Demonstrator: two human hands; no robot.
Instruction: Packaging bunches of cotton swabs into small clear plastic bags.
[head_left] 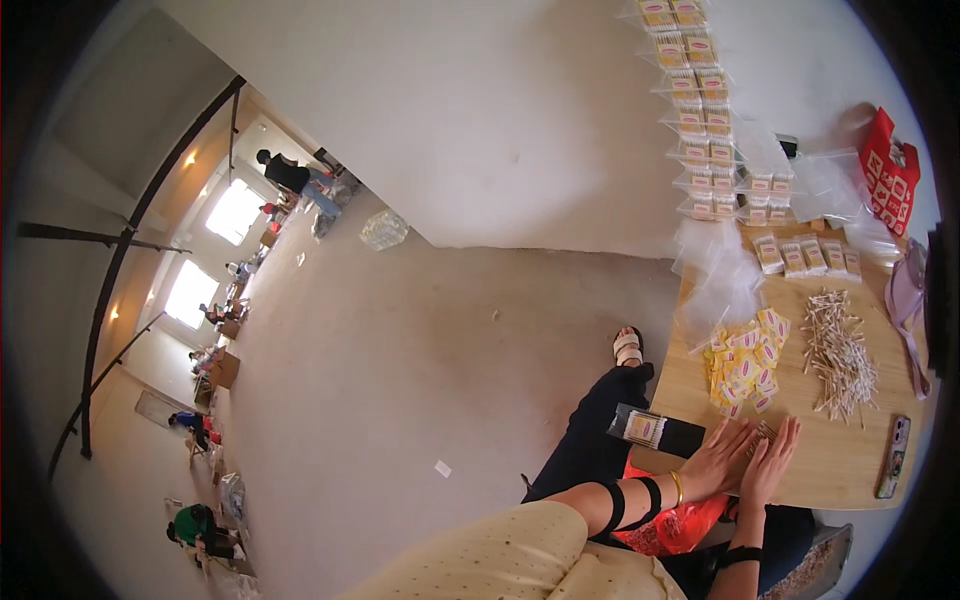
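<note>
Your two hands meet at the near edge of the wooden tabletop point(840, 470). Your left hand point(718, 462) lies with fingers stretched out and close together, and your right hand point(770, 462) faces it in the same flat pose, palm toward palm. Between them they press a small bundle of thin wooden sticks point(764, 431), whose tips show just past your fingertips. Neither hand curls shut; both are flat and nearly fully extended, squeezing the bundle from either side.

Farther out on the tabletop you have one loose heap of the same sticks point(838, 355) to the right, too many to count. Left of that heap sits one pile of small yellow labels point(745, 368), also too many to count. Beyond them lie four filled packets point(810, 256) in a row, beside a few empty clear bags point(722, 272). Along the far wall runs a double column of filled packets point(700, 110), roughly nine rows deep.

One dark phone point(893, 457) rests at the right near edge. One black box point(655, 430) with a striped label sits at the left edge, just beside your left hand. One red bag point(888, 172) lies at the far right. An orange plastic bag point(672, 525) rests on your lap.
</note>
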